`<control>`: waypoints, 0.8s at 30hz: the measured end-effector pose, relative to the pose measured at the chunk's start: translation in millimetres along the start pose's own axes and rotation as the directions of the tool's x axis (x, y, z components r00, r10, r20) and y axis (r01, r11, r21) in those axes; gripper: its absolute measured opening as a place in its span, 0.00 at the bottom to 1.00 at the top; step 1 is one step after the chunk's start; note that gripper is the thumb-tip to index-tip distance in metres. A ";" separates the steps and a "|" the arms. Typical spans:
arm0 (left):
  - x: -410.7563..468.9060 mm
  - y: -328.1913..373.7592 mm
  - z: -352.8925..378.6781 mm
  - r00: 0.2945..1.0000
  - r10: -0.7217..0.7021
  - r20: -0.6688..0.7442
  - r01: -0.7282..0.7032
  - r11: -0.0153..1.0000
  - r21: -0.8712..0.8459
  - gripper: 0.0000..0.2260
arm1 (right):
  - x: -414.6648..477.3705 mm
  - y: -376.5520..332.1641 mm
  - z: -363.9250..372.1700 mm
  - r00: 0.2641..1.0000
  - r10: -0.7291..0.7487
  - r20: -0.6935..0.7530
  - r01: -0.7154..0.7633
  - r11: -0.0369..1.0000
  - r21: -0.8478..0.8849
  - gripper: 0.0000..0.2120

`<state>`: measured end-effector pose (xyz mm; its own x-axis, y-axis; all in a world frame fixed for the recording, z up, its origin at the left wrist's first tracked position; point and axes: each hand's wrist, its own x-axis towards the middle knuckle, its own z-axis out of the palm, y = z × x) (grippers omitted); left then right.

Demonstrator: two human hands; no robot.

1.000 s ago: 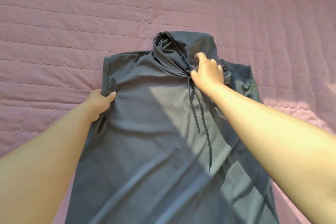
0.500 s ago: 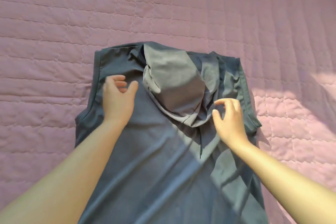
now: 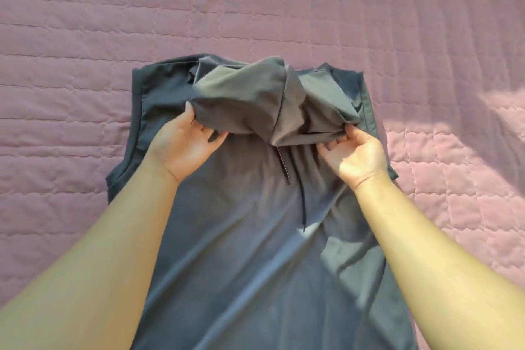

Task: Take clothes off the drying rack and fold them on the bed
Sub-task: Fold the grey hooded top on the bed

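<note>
A dark grey sleeveless hooded top (image 3: 241,236) lies spread flat on the pink quilted bed (image 3: 85,37), collar end away from me. Its hood (image 3: 255,96) is flipped down over the chest and bunched. My left hand (image 3: 187,148) pinches the hood's left edge with thumb on top and fingers underneath. My right hand (image 3: 355,155) pinches the hood's right edge the same way. A dark drawstring (image 3: 303,207) trails down the chest between my hands.
The pink quilt surrounds the top on the left, far side and right. A sunlit patch (image 3: 454,165) falls across the quilt on the right. No drying rack or other clothes are in view.
Both hands moved from lying on the chest to gripping the two sides of the folded-down hood, which is now lifted and bunched between them. A second earlier the hood still pointed away from me.
</note>
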<state>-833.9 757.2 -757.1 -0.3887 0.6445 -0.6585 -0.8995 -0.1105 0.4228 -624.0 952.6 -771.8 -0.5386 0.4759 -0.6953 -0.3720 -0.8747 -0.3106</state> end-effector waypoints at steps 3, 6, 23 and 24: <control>-8.0 -15.4 -23.9 0.972 -0.128 -0.196 0.130 0.991 -0.003 0.13 | -1.6 0.9 -16.8 0.991 0.004 -0.133 -0.012 0.998 -0.062 0.17; -7.1 -19.0 -21.0 0.912 -0.043 -0.409 0.170 0.945 0.279 0.11 | -0.7 6.8 -15.2 0.969 -0.029 -0.247 -0.078 0.907 -0.413 0.13; -30.4 -21.5 5.4 0.892 -0.057 -0.448 0.126 0.984 0.125 0.06 | -31.4 17.3 7.1 0.970 0.043 -0.241 -0.138 0.909 -0.394 0.07; -35.5 -28.6 5.3 0.866 -0.100 -0.490 0.219 0.957 0.192 0.07 | -33.0 18.9 -1.3 0.944 0.014 -0.328 -0.177 0.863 -0.473 0.06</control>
<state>-793.3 741.4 -742.6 -0.3449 0.1989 -0.9173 -0.9072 0.1804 0.3801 -612.3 920.2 -755.6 -0.2654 0.4077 -0.8737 0.1319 -0.8823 -0.4518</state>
